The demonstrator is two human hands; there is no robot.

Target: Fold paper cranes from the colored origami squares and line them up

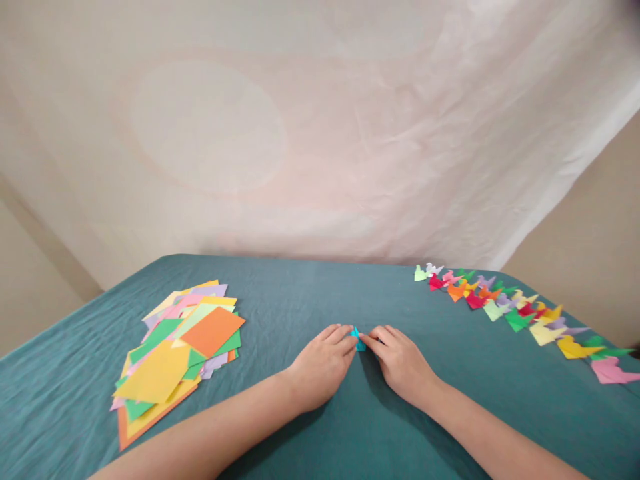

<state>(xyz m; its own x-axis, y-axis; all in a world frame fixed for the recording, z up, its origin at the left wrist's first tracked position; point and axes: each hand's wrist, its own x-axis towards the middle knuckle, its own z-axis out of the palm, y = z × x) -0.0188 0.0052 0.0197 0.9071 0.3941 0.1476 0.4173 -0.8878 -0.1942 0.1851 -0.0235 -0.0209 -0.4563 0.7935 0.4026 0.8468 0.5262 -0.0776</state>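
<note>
Between my two hands, near the middle of the table, is a small folded piece of blue paper [359, 341], its pointed tip facing up. My left hand [327, 360] is closed at its left side, with the fingers bent over the paper's edge. From the right, my right hand [397, 357] pinches the paper's other side between thumb and forefinger. Part of the blue paper is hidden behind the fingers of my left hand.
A loose heap of coloured paper squares [155, 373] lies on the left of the green cloth-covered table [290, 287]. Rows of small folded paper birds [545, 331] stretch along the right side. A pale sheet [320, 133] hangs behind the table.
</note>
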